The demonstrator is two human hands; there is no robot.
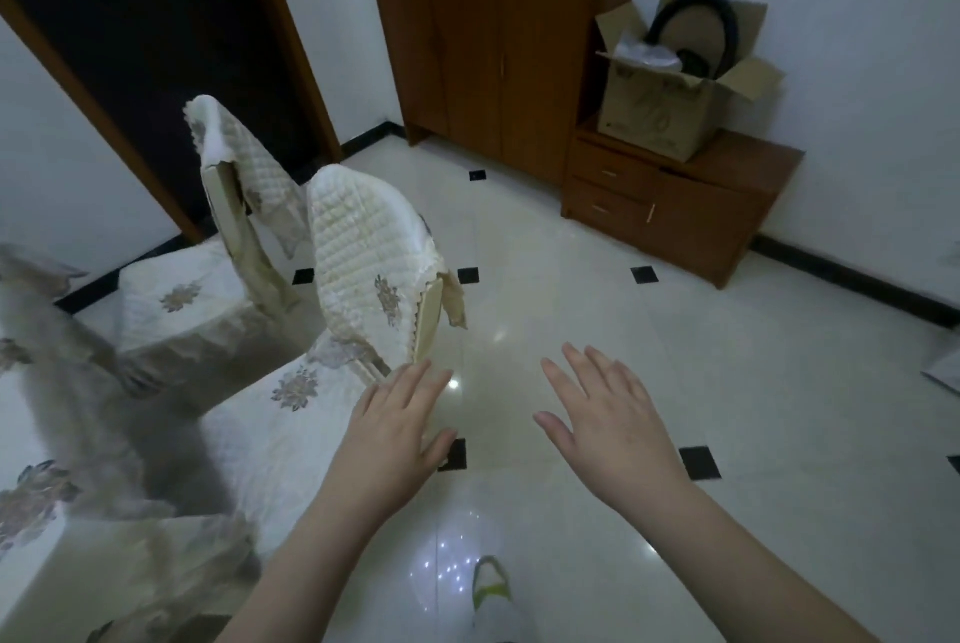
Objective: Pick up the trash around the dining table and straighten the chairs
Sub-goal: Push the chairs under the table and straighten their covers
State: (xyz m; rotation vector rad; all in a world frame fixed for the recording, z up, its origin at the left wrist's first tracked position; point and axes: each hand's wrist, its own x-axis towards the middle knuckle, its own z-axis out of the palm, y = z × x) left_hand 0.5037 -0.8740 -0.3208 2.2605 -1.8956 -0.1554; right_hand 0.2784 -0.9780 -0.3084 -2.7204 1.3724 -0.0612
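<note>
The near chair (332,372), in a quilted white cover, stands at lower left beside a second chair (208,279). The left hand (395,419) reaches flat-fingered beside its backrest; the right hand (608,414) hovers spread over the tiled floor (675,330), holding nothing.

Tall wooden cabinet (483,50) by wall, open cardboard box (670,107) atop low drawer unit (670,206)

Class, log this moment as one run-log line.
left hand: open, by near chair | right hand: open, over floor | trash: none held
</note>
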